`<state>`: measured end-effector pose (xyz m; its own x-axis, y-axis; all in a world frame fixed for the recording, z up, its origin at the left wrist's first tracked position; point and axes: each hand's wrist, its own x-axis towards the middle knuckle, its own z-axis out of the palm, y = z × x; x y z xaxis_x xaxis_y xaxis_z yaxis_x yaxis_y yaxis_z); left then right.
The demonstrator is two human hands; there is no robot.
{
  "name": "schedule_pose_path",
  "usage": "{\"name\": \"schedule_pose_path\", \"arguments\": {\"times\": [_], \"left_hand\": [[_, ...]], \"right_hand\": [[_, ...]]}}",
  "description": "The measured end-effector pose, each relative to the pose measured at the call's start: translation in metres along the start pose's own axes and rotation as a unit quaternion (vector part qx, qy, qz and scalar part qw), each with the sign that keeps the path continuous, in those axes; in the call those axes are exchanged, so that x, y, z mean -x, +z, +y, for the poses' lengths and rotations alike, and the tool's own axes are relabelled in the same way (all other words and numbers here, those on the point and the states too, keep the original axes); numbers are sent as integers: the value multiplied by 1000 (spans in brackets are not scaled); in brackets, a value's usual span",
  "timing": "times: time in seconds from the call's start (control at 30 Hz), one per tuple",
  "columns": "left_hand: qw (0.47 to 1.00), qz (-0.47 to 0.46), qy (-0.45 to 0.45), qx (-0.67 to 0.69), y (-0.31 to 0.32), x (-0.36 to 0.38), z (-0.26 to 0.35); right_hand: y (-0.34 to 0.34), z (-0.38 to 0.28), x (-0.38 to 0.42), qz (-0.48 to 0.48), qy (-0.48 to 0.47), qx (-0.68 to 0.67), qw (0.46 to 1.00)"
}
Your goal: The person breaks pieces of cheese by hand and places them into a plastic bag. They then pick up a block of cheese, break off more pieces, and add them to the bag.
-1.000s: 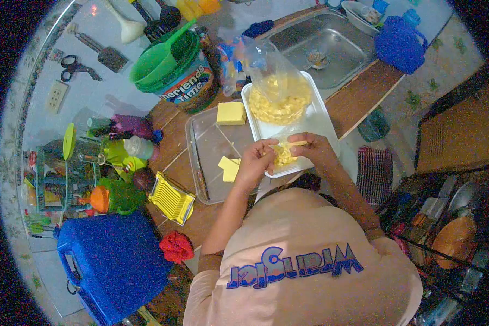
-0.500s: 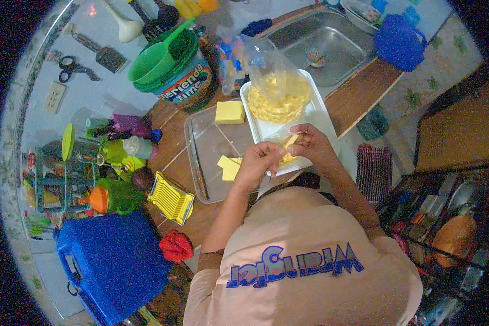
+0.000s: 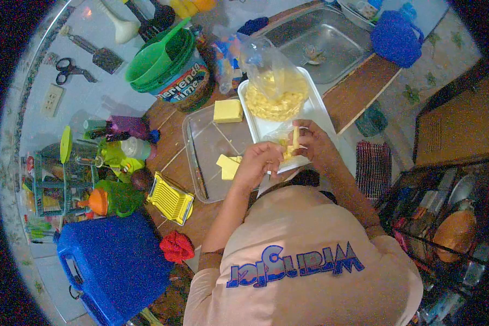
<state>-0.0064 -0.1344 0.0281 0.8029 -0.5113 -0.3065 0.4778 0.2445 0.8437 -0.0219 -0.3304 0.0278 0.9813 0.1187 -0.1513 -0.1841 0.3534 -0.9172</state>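
Observation:
My right hand (image 3: 315, 144) pinches an upright strip of cheese (image 3: 296, 136) above the near end of a white tray (image 3: 320, 103). Curled beside it, my left hand (image 3: 259, 160) has its fingertips closed at the edge of a small clear plastic bag (image 3: 280, 133); whether it grips the bag or a bit of cheese is hidden. More yellow pieces lie under the hands. A big clear bag of yellow pieces (image 3: 277, 103) fills the tray's far end. To the left, a clear plastic lid (image 3: 204, 136) bears a cheese block (image 3: 227, 111) and cut cheese slabs (image 3: 229, 168).
A yellow wire slicer (image 3: 170, 198) and a red cloth (image 3: 176, 246) lie left of the lid. Beyond stand a bucket (image 3: 187, 81) with a green strainer and a blue jug (image 3: 106, 261). A steel sink (image 3: 331, 38) is at the back right.
The cheese strip in my right hand has turned from slanted to upright, and the right fingers have moved slightly up and apart from the left. My left hand stays nearly in place.

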Motion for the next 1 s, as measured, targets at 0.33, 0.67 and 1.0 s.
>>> {"name": "schedule_pose_path", "arguments": {"times": [0.33,0.67,1.0], "left_hand": [[992,-38,-61,101,-4,-1,0],[982,-27,-43,180,9,-1,6],[971,19,41,236,15,3,15]], "right_hand": [[11,-3,2,-41,-62,284,956],[14,3,4,31,-212,330,919],[20,4,5,45,-126,301,944]]}}
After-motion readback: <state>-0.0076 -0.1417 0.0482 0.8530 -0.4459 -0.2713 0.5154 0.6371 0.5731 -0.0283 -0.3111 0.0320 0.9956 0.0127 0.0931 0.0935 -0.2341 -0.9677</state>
